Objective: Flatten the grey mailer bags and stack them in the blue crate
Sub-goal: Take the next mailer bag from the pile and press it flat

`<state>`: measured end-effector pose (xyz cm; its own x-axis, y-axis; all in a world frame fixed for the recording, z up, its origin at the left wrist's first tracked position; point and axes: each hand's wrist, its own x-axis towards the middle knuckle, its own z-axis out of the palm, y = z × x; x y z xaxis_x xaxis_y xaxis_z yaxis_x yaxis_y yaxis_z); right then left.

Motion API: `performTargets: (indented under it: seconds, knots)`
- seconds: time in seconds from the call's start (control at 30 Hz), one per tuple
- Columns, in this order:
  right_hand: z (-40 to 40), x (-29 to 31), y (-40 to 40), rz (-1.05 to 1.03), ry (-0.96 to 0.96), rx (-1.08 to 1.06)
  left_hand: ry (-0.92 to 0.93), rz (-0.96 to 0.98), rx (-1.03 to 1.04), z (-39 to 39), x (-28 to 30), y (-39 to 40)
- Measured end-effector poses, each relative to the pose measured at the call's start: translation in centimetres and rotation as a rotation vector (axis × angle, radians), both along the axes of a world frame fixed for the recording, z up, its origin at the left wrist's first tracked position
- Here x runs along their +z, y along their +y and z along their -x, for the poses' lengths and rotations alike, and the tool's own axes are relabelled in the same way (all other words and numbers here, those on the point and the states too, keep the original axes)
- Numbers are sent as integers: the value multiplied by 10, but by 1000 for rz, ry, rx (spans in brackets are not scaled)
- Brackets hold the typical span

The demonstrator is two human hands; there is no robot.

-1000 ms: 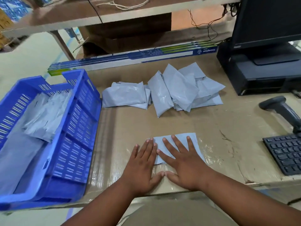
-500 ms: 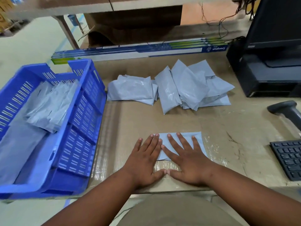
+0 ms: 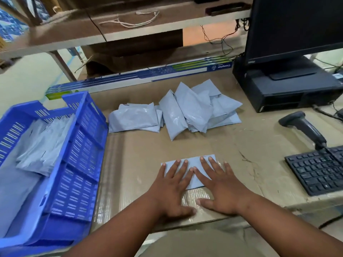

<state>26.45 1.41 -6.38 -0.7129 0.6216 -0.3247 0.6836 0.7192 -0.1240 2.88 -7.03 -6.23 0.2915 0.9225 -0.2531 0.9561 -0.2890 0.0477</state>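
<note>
Crate (image 3: pixel 83 145), blue, at our left, holds a loose stack of grey mailers (image 3: pixel 42 145). Our left hand (image 3: pixel 170 191) and right hand (image 3: pixel 220 190) press one mailer (image 3: pixel 193 164) flat on the table (image 3: pixel 241 149), fingers straight and spread. More mailers (image 3: pixel 176 112) lie heaped beyond.

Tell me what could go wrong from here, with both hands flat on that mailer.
1. The mailer bag lies on glossy tape; under the left hand and right hand it may slide rather than flatten.
2. The unflattened pile looks loosely heaped and could topple when one is pulled.
3. Bags in the blue crate already sit tilted, so the stack may go uneven.
</note>
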Motion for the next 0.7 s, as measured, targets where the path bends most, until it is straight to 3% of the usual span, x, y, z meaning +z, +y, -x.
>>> performTargets:
  seconds: [0.33,0.7]
  knots:
    - [1,-18,0,-41,122,-26,-5,-29,-2,-3,-13,4]
    - [1,-10,-1,-4,55,-20,-47,-1,18,-1,-10,4]
